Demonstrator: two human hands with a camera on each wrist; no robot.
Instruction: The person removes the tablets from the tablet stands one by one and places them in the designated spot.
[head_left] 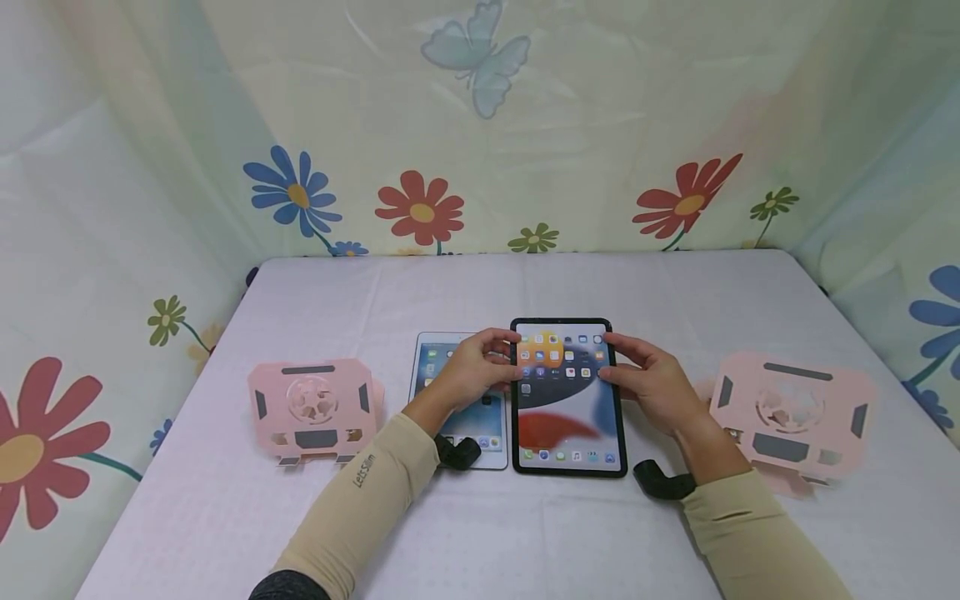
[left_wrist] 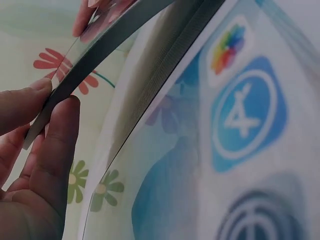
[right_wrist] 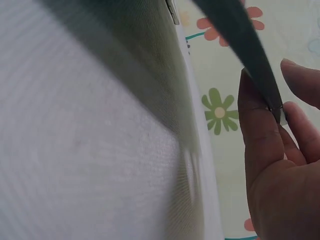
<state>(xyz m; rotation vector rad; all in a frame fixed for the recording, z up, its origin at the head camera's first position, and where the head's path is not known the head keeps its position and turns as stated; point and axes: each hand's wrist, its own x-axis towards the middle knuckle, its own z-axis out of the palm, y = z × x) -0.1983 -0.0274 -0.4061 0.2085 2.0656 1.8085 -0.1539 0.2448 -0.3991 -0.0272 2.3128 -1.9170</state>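
A black-framed tablet [head_left: 566, 400], its screen lit with app icons, is in front of me. My left hand [head_left: 480, 367] grips its left edge, with thumb and fingers on opposite faces in the left wrist view. On the opposite edge, my right hand [head_left: 648, 379] holds the upper part between its fingers. Both wrist views show the tablet's dark side edge [left_wrist: 85, 65] raised above the table. Beneath my left hand and forearm lies a white-framed tablet [head_left: 493, 458], also lit and partly covered by the hand. Its enlarged app icons [left_wrist: 250, 115] fill much of the left wrist view.
A pink stand [head_left: 273, 429] with grey pads and a round cutout is on the left of the table [head_left: 480, 550]. A similar pink stand [head_left: 836, 458] sits at the right, beside my right forearm. Flower-printed cloth [head_left: 585, 192] hangs behind and at both sides.
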